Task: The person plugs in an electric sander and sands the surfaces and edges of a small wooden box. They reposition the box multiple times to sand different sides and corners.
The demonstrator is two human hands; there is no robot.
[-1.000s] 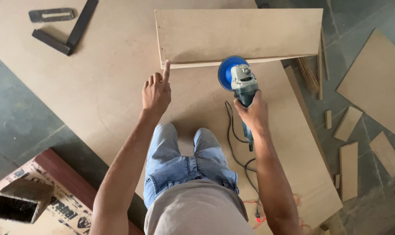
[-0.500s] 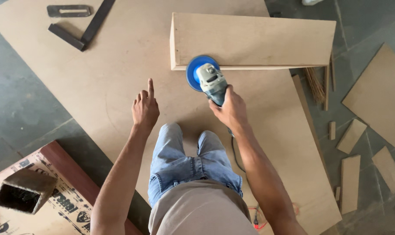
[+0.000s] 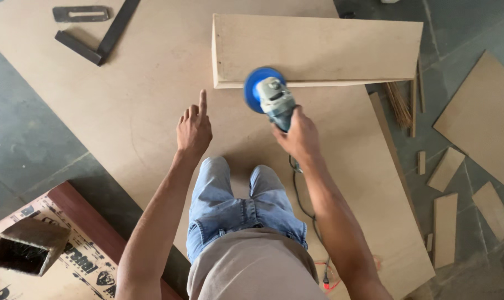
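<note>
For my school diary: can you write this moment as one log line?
right hand: grips sander | disc at board edge | left hand: pointing, empty

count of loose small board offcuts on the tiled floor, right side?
4: offcut one by the big sheet's edge, offcut two beside it, offcut three below, offcut four far right. More may lie outside the frame.

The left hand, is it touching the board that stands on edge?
No, the left hand hovers apart from the upright board, its forefinger pointing; only the right hand holds something, the sander.
</note>
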